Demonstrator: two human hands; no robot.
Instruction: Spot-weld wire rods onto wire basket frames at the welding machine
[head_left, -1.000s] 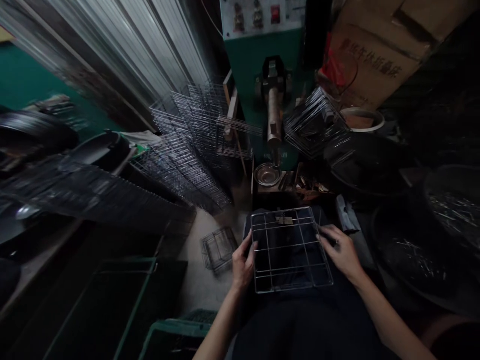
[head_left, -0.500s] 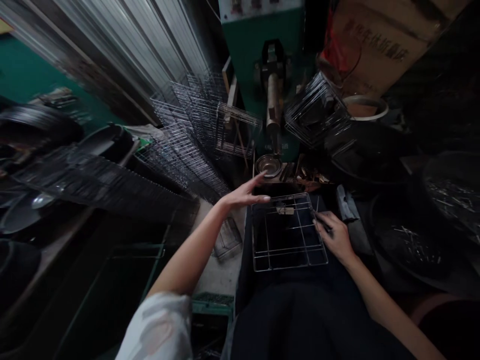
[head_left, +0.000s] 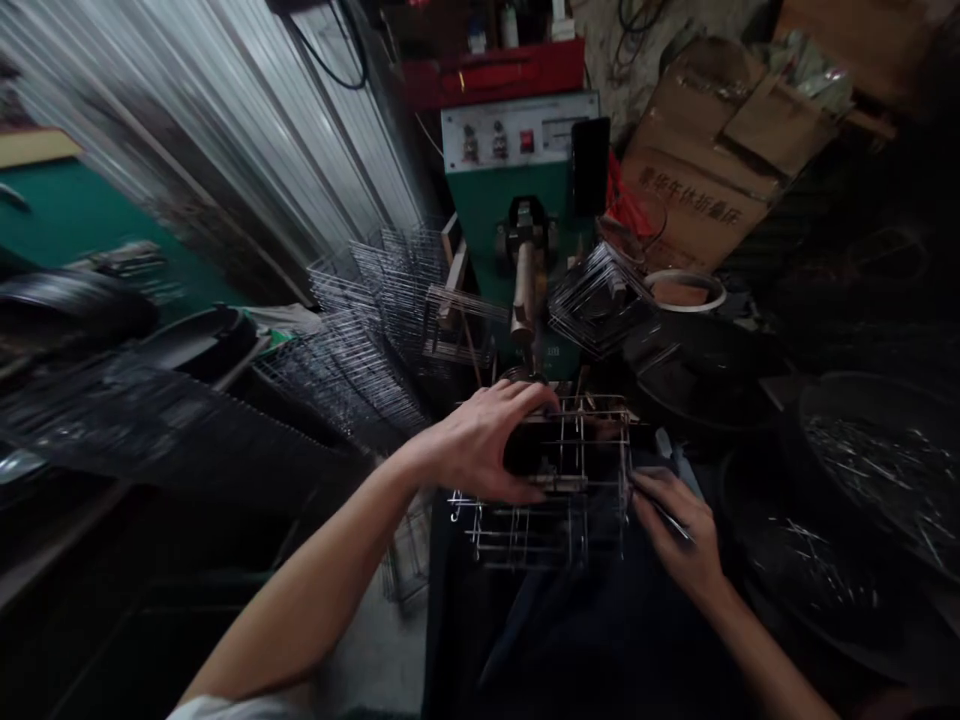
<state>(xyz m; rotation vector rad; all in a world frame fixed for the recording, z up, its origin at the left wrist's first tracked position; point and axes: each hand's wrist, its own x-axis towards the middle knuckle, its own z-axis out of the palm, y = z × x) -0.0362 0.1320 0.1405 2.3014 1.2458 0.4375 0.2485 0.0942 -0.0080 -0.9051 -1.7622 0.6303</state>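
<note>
A wire basket frame (head_left: 583, 440) is tilted up above the lap, below the arm of a green machine (head_left: 480, 205). Over its left side lies my left hand (head_left: 480, 440), thumb and fingers curved round the wires. My right hand (head_left: 679, 520) grips the right side of the frame, with a thin metal tool or rod (head_left: 671, 518) also between its fingers. A small pale piece (head_left: 561, 483) shows at the middle of the frame. The lower wires are blurred.
Stacked wire grids (head_left: 375, 320) stand at the left. More wire frames (head_left: 600, 295) hang right of the machine arm (head_left: 525, 290). Dark basins (head_left: 817, 570) with short metal rods lie at the right. A cardboard box (head_left: 682, 210) leans behind.
The view has tipped up, showing more of the machine. The wire frame has tilted upward. My left hand has come down from above the frame onto its left side.
</note>
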